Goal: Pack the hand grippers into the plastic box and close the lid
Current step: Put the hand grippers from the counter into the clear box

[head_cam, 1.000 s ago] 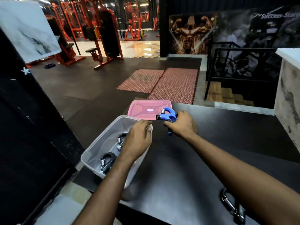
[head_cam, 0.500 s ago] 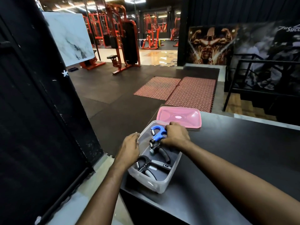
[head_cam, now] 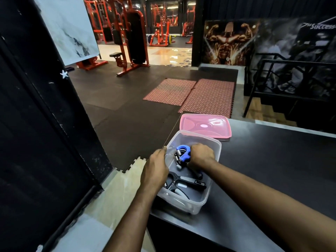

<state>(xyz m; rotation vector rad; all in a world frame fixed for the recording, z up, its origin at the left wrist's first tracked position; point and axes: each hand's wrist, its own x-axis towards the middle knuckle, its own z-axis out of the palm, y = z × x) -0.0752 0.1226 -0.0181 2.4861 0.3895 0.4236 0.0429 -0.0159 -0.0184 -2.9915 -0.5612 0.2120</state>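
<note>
Hands meet at the clear plastic box point(head_cam: 209, 200), which sits at the near left corner of the black table point(head_cam: 272, 170). The left hand point(head_cam: 154, 171) grips the box's left wall. The right hand point(head_cam: 201, 155) reaches inside, closed around a handle of the blue hand gripper point(head_cam: 182, 153), which lies in the far half. Black hand grippers point(head_cam: 185, 184) lie in the near half. The pink lid point(head_cam: 205, 125) rests flat on the table just beyond the box.
</note>
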